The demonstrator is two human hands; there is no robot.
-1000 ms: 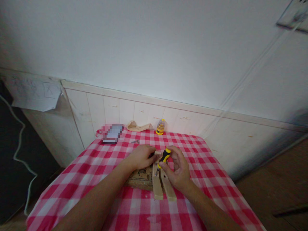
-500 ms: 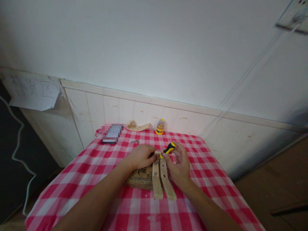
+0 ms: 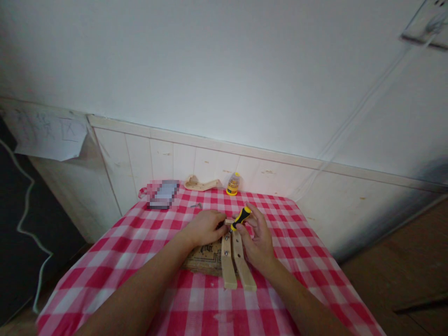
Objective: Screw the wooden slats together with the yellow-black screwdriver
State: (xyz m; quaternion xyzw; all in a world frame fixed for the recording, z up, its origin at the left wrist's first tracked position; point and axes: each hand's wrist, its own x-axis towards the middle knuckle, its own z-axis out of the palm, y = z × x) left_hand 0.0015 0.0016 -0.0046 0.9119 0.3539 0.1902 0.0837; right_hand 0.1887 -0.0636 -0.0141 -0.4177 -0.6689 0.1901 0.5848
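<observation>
My right hand (image 3: pixel 259 235) is closed around a yellow-and-black screwdriver (image 3: pixel 241 218), which leans with its tip toward the far end of a pale wooden piece. That piece has two curved legs (image 3: pixel 229 270) with screws and holes in them, and it rests partly on a brown board with dark printing (image 3: pixel 206 256). My left hand (image 3: pixel 207 227) presses on the board and grips the far end of the wooden piece with its fingertips. The exact contact of the screwdriver tip is hard to see.
At the back of the red-checked tablecloth (image 3: pixel 196 303) stand a yellow-capped bit container (image 3: pixel 232 185) and another curved wooden part (image 3: pixel 201 184). A blurred-out phone (image 3: pixel 164 194) lies back left, with small metal screws (image 3: pixel 196 205) near it. The wall (image 3: pixel 189 161) borders the table's far side.
The screwdriver handle has shifted slightly left and stands a little steeper, and my right fingers have moved with it. My left hand and the wooden piece have stayed put.
</observation>
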